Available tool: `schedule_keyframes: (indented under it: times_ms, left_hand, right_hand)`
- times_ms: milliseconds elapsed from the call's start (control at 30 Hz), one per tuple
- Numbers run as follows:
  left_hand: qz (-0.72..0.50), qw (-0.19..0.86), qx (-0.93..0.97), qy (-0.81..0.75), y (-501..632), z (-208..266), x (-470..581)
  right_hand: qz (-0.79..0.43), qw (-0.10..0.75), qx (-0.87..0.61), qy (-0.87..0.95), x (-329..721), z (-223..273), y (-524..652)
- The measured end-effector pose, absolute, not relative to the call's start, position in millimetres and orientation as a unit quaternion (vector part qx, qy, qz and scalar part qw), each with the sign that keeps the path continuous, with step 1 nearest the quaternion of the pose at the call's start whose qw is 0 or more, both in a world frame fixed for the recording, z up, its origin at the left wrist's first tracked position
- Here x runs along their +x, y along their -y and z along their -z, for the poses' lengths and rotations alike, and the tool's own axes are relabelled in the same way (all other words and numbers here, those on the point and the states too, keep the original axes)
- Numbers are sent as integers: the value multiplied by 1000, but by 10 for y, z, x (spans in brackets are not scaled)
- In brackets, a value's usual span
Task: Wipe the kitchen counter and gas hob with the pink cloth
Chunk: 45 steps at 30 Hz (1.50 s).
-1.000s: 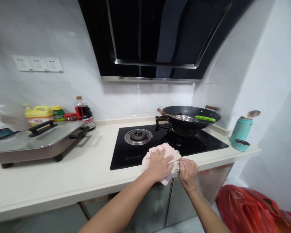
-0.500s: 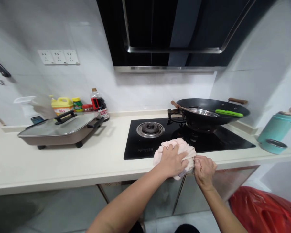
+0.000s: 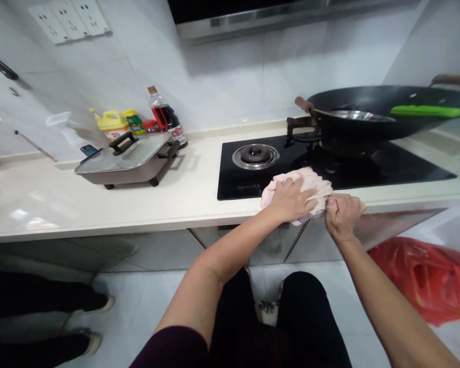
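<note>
A bunched pale pink cloth (image 3: 308,178) lies over the front edge of the black glass stove (image 3: 237,179). My left hand (image 3: 290,200) is on top of it, thumb apart and fingers curved over the folds, holding the bundle. Just to the right, my right hand (image 3: 342,215) is closed in a fist around an end of the same cloth, and a bit of fabric pokes out beyond the fist. Behind the hands is a bare burner (image 3: 256,156). The cloth's underside is hidden.
Right of the burner, a large black wok (image 3: 352,133) holds a green-handled utensil (image 3: 425,111). On the left stand a lidded electric pan (image 3: 126,166), a dark sauce bottle (image 3: 166,115) and a yellow jug (image 3: 113,122). A red plastic bag (image 3: 417,276) is at lower right; another person's legs (image 3: 42,296) are at lower left.
The view has tilted down and shifted left, bringing my legs and another person's legs into sight. Both hands keep their hold on the cloth, in nearly the same place on the stove edge.
</note>
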<state>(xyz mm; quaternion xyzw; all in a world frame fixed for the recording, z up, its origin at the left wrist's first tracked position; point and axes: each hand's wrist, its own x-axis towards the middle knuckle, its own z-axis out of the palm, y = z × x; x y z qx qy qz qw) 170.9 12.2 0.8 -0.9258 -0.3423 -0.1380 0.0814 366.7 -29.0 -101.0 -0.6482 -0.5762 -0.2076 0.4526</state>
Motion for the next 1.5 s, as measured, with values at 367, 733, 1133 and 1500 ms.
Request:
schedule_keyframes:
  times_ms: [367,733,1133,1500]
  left_hand:
    - [146,97,-928,329,-125,-19,1683]
    - [127,73,-933,329,-125,-58,1651]
    - [135,96,-934,317,-127,-41,1644]
    - [149,90,-934,311,-132,-22,1644]
  right_hand:
    - [228,455,-633,583,3675,1011,281]
    - [154,490,-640,572,3700,937,302]
    - [142,514,-553,640,3414,442,153]
    - [79,434,-585,681,3376,520,25]
